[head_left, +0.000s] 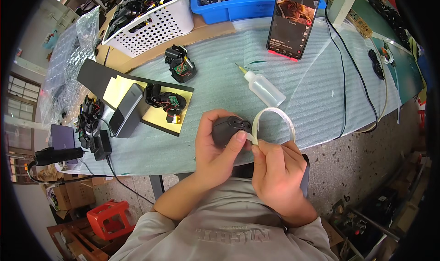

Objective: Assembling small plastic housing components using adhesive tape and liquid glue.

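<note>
My left hand (pixel 211 158) is closed around a rounded black plastic housing (pixel 223 131), its end with small openings facing up. Between the fingertips of my right hand (pixel 280 171) is a pale adhesive-tape strip, part of a curled white loop (pixel 274 109) that arches above the knuckles. The strip's end reaches the housing beside my left thumb, which presses near it. Whether it sticks there I cannot tell. Beyond the hands lies a clear squeeze bottle (pixel 268 91) with a thin needle tip. Two opened black units (pixel 181 68) with green circuit boards sit farther back.
At the back stand a white perforated basket (pixel 156 34) and a blue bin (pixel 224 14), both filled with black parts. A phone (pixel 293 24) leans upright. To the left are a grey box (pixel 128 108), black parts and a corded power tool (pixel 57 156). Cables (pixel 357 73) trail at right.
</note>
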Motion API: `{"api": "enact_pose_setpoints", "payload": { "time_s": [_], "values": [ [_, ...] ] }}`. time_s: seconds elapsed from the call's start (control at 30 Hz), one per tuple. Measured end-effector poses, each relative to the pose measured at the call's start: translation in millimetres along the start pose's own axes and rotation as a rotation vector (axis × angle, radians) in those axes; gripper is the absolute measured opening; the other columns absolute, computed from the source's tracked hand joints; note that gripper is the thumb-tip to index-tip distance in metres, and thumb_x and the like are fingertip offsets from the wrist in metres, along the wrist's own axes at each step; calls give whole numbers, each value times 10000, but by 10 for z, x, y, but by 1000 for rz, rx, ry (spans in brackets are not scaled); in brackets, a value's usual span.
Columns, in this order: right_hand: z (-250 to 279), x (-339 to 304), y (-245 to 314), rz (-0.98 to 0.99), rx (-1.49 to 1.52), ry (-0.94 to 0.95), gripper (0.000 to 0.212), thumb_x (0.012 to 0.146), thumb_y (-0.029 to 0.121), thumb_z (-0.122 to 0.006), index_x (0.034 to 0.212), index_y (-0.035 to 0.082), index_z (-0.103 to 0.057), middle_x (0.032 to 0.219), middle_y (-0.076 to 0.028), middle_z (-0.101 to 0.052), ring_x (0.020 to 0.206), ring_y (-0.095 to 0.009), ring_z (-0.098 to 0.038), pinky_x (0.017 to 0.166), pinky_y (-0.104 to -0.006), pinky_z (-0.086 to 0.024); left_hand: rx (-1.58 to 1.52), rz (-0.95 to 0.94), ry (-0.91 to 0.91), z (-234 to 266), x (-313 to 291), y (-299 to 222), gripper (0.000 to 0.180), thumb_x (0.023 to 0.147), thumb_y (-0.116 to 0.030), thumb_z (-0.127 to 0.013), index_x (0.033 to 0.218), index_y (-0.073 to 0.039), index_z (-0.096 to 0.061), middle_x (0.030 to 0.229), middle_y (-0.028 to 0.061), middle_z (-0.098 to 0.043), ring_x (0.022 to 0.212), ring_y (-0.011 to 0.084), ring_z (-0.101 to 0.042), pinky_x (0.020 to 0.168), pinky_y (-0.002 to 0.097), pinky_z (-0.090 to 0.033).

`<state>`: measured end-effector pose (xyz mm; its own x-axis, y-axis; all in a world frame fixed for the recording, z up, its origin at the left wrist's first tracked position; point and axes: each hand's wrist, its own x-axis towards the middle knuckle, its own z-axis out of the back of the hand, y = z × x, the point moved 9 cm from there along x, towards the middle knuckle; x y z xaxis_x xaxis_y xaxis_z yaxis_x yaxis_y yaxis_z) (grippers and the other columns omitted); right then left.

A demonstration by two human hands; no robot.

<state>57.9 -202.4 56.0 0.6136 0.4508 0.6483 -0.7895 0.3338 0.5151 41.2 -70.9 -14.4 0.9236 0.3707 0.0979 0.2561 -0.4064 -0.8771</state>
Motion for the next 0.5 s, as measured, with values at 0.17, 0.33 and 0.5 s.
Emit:
{"api": "enact_pose_setpoints", "payload": {
  "time_s": [0.17, 0.33, 0.5],
  "values": [
    [-19, -20, 84, 124, 2, -23, 351, 733, -4, -707, 1083, -13, -683, 640, -5, -491, 473, -129, -467, 469, -293, -350, -119, -22, -41, 111, -27, -21, 369, 957, -48, -641, 1257, -42, -426, 1000, 85, -608, 821, 146, -603, 632, 269, -508],
    [26, -28, 274, 309, -154, 85, 486, 640, 61, -679, 1121, 42, -744, 648, 36, -345, 480, -68, -360, 442, -244, -312, -290, 147, -163, 97, -60, 1, 330, 986, -145, -627, 1230, -32, -436, 993, 110, -616, 677, 109, -540, 523, 240, -427],
    [64, -20, 351, 417, -200, 98, 505, 643, 133, -654, 1131, 53, -753, 647, 39, -329, 480, -65, -330, 433, -241, -281, -649, 371, 63, -44, -122, 4, 275, 1017, -233, -586, 1174, -31, -485, 989, 126, -608, 617, 78, -498, 465, 177, -339]
  ]
}}
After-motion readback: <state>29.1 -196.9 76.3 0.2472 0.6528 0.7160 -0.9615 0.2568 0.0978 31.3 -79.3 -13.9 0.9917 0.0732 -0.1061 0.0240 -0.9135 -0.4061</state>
